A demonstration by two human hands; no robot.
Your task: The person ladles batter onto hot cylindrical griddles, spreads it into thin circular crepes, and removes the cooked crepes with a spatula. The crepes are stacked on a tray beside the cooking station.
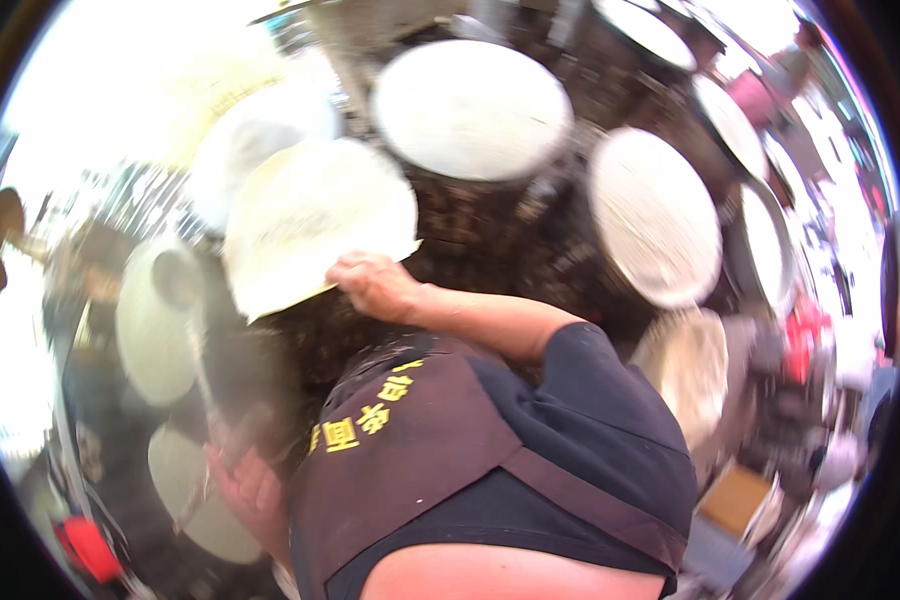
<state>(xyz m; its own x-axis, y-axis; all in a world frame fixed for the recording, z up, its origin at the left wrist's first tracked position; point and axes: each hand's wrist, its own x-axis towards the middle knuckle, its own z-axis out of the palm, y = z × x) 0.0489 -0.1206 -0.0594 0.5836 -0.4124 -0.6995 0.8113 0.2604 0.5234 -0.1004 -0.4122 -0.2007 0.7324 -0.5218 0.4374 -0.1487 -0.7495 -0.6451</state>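
Observation:
A thin, pale yellow crepe (315, 215) is lifted at its near edge by my right hand (375, 287), fingers pinched on the rim. Its far side overlaps a white round surface (260, 135). Lower left, my left hand (250, 490), smeared by motion, is closed round the long handle of a ladle (178, 277). The ladle's round bowl is over a pale, batter-coated round griddle (150, 340). A second pale round griddle (205, 500) lies beside my left hand, partly hidden by it.
Several round griddles with white coatings surround me, including one (470, 110) ahead and another (655, 215) at right. A pale sheet (685, 375) hangs or lies by my right elbow. Far right are a brown-topped box (738, 498) and a person (770, 85). A red object (90, 548) is lower left.

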